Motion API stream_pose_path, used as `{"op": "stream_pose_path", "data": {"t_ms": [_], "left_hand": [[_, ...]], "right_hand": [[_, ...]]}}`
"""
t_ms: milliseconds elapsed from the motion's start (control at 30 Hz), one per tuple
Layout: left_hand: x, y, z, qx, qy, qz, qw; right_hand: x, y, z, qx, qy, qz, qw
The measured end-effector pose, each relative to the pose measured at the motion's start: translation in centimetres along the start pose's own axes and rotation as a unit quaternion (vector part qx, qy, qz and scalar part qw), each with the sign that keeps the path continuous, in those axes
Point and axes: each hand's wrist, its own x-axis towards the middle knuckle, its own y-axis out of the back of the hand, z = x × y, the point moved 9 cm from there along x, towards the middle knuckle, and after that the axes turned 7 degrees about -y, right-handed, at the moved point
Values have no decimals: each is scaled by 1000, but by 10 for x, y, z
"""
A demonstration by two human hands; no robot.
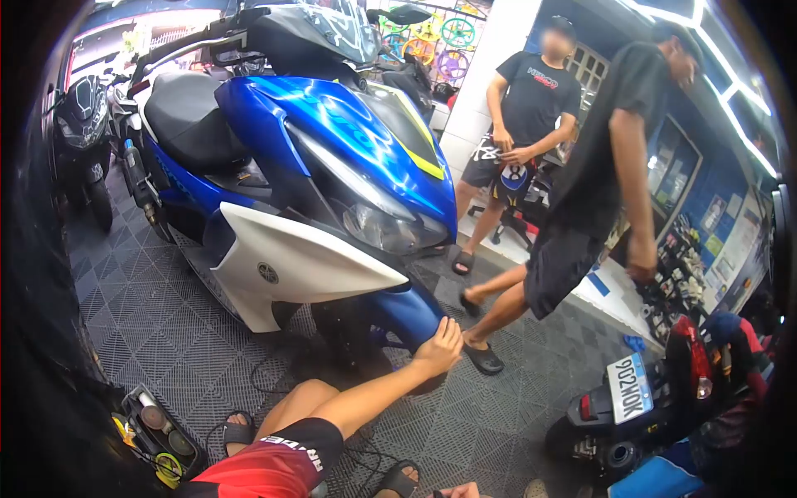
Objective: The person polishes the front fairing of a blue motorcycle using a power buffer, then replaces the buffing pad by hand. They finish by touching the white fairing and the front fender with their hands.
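A blue and white scooter (315, 124) stands in front of me, its headlight (382, 228) and white side panel (303, 261) facing my way. My left hand (440, 349) reaches out to the blue front fender (411, 311), fingers together and curled over its front end. At the bottom edge my right hand (463, 491) shows only in part. Its fingers look bent near a small dark thing that is cut off by the frame.
Two people stand at the right, one in a black shirt (544, 91), the other mid-step in dark clothes (614, 141). A tool tray (162, 436) lies at lower left, cables (365, 456) on the tiled floor. Another motorcycle (631, 407) is at lower right.
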Motion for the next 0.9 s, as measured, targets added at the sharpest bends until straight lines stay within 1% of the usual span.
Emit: {"op": "stream_pose_path", "data": {"t_ms": [33,100,133,167,200,233,267,300,367,400,433,467,500,533,567,600,633,667,700,733,767,800,867,900], "left_hand": [[4,-1,-2,-6,-2,-2,1000],[16,3,-4,-79,-39,-32,996],[17,5,-7,-115,-49,-54,991],[23,-1,-10,-217,-41,-80,972],[29,-10,-10,-320,-27,-98,942],[33,-14,-16,-373,7,-35,927],[30,-6,-25,-422,37,32,906],[15,6,-29,-436,70,112,890],[-24,19,-9,-427,24,107,898],[-44,31,-9,-418,-2,103,902],[-62,28,-1,-472,-24,-49,880],[-89,24,9,-518,-40,-201,830],[-126,10,19,-531,-69,-382,754],[-160,4,18,-502,-76,-499,702],[-192,8,1,-438,-57,-591,675],[-220,16,-26,-362,-35,-662,655],[-238,25,-52,-304,-8,-694,653],[-247,37,-81,-266,21,-692,670],[-245,60,-108,-302,76,-584,749],[-244,90,-136,-335,114,-463,813],[-249,110,-159,-319,150,-403,844],[-252,133,-180,-303,184,-341,871],[-255,204,-215,-283,148,-321,892],[-260,211,-226,-310,163,-269,897]], "right_hand": [[1,4,3,21,-12,9,1000],[6,4,12,84,-41,12,996],[7,3,9,86,-32,2,996],[9,-1,7,103,-35,-5,994],[10,-6,6,116,-38,-12,992],[10,-11,5,107,-31,-24,993],[9,-17,4,100,-22,-31,994],[6,-20,2,95,-15,-34,995],[0,-24,-6,43,12,-42,998],[0,-28,-8,20,28,-46,998],[2,-26,0,-27,55,-43,997],[6,-29,-1,-43,60,-37,997],[14,-30,3,-80,40,-31,996],[18,-29,8,-122,15,-25,992],[21,-33,0,-116,23,-23,993],[29,-43,-18,-110,36,-14,993],[27,-56,-57,-266,55,-6,962],[28,-72,-80,-299,65,-9,952],[40,-81,-59,-222,87,-51,970],[52,-87,-36,-140,104,-88,981],[54,-93,-40,-100,82,-90,988],[57,-103,-50,-60,61,-88,992],[61,-123,-56,65,-35,-125,989],[61,-137,-62,43,-32,-157,986]]}}
